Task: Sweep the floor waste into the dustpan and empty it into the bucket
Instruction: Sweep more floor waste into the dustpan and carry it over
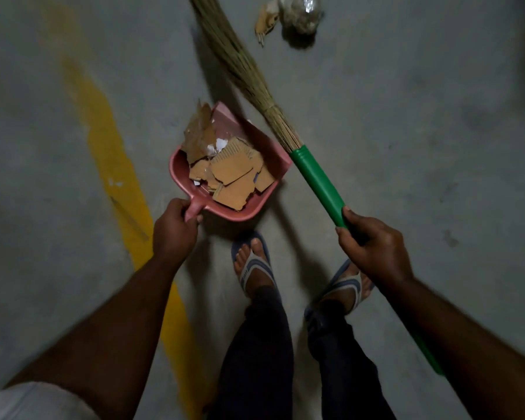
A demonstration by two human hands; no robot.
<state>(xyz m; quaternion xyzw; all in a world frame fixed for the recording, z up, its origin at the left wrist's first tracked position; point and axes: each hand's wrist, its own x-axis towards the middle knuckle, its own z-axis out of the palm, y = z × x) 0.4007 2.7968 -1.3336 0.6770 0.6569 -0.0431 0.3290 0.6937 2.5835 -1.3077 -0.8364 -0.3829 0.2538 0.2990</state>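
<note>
status: sweeping partly done; emptying not yet done.

dustpan (176, 165): loaded with torn cardboard pieces (234, 174) and a few white scraps. it is in front of the person's feet (252, 262), to the right of the yellow line (109, 140) painted on the floor (437, 116). in this dim view it cannot be told whether the pan rests on the floor or is held just above it.

left hand (175, 228): fingers curled round the dustpan's short handle.

right hand (373, 247): clamped round the green handle of the broom (315, 180). the bristles point away from the person and pass just beside the pan's right wall.

remaining waste: a crumpled wrapper (297, 16) and a small brown scrap (265, 22) lie on the floor ahead, near the bristle end and well apart from the dustpan. these probably have to be swept in before the load is complete.

bucket: not in view. the pan must be carried to it level, since the cardboard stands above the rim and could slide off the open front edge.
</note>
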